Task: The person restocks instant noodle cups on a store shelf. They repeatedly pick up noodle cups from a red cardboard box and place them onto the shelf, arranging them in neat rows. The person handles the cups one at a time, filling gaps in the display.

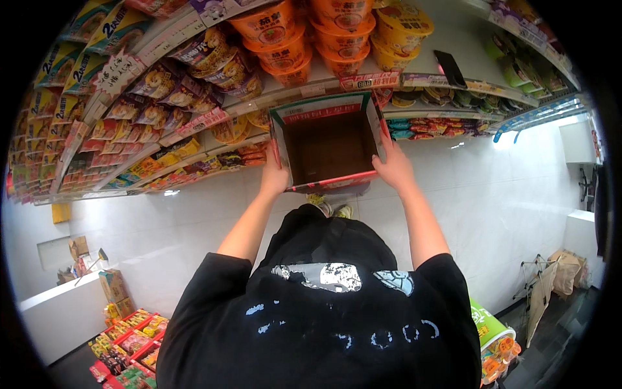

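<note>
Held out in front of me is an open cardboard box (330, 179), its brown inside bare and its outer sides printed red and green. My left hand (275, 170) grips its left side, fingers wrapped against the wall. On the opposite side my right hand (393, 165) is closed round the right wall, with the thumb near the rim. The box's far edge reaches the front of a shelf. Just beyond it stand stacked orange instant noodle tubs (285, 55), with yellow tubs (398, 32) to their right.
Noodle packets (159, 87) fill the curving shelves at left. A black phone (449, 69) lies on the shelf at right. Lower shelves hold bagged snacks (434, 126). Behind me are a red display of packets (133, 337), a green bin (487, 327) and a folding frame (539, 285).
</note>
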`<action>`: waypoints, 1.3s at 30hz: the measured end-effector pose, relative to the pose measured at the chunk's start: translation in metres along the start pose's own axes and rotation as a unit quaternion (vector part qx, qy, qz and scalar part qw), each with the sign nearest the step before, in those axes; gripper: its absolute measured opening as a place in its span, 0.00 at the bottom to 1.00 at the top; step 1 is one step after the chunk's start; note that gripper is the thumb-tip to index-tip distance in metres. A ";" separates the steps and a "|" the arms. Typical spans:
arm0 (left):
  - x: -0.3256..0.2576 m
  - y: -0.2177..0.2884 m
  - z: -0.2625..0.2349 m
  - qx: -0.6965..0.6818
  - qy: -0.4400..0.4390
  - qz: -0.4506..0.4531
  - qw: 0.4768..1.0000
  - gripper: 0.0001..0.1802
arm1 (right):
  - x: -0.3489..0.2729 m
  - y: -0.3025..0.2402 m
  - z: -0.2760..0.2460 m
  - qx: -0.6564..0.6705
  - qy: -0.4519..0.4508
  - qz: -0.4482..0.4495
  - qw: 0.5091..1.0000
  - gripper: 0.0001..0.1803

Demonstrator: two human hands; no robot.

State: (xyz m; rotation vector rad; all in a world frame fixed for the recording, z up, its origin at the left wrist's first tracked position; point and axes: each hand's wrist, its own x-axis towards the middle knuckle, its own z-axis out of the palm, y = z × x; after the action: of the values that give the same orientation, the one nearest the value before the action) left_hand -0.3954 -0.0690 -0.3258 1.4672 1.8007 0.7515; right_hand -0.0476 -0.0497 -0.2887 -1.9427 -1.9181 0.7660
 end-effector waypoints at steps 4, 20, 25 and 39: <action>-0.006 0.023 -0.008 -0.016 -0.029 -0.062 0.998 0.41 | 0.003 -0.001 0.002 0.013 0.011 -0.009 1.000 0.41; -0.007 -0.015 0.000 -0.011 -0.110 0.024 0.994 0.52 | -0.006 -0.008 -0.010 0.008 -0.018 0.012 1.000 0.45; 0.010 0.012 -0.007 -0.008 -0.125 -0.005 0.992 0.52 | -0.017 -0.016 -0.019 0.031 0.005 0.027 0.999 0.46; 0.037 -0.010 -0.007 -0.033 -0.073 -0.009 0.997 0.52 | 0.008 -0.004 -0.001 0.021 -0.013 -0.013 1.000 0.45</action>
State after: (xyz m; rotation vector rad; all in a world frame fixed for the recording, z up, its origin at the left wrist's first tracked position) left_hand -0.4115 -0.0344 -0.3348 1.4241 1.6612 0.6706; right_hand -0.0508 -0.0418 -0.2870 -1.8874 -1.9230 0.8220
